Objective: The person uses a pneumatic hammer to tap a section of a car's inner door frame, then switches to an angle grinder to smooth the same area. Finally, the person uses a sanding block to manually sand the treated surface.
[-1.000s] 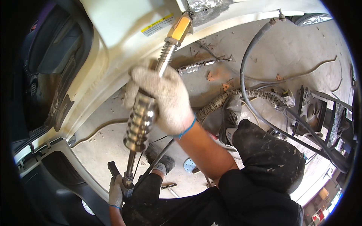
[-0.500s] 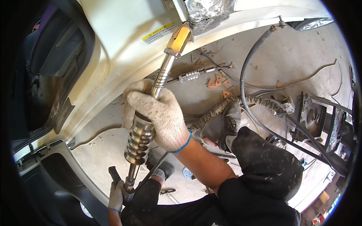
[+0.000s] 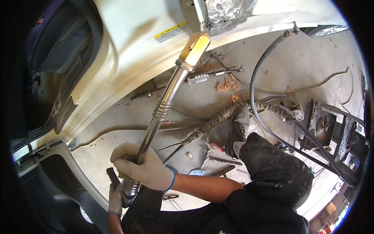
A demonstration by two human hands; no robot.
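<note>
Slide hammer (image 3: 167, 97) gripped in both gloved hands, its brass-coloured tip set against the white car body (image 3: 128, 50).

The tool looks like solid polished steel: heavy, rigid, probably slick on the bare rod, so the ribbed sliding weight and the end handle seem the surest holds. The right hand (image 3: 142, 165) has its fingers wrapped tight round the weight low on the rod; the left hand (image 3: 115, 197) clasps the handle end. Cables (image 3: 265, 105) sprawl over the concrete floor (image 3: 311, 58) beyond.

a car body repair workshop: white car body panel (image 3: 128, 46), hoses (image 3: 257, 89) across dusty concrete floor (image 3: 311, 58)
</note>
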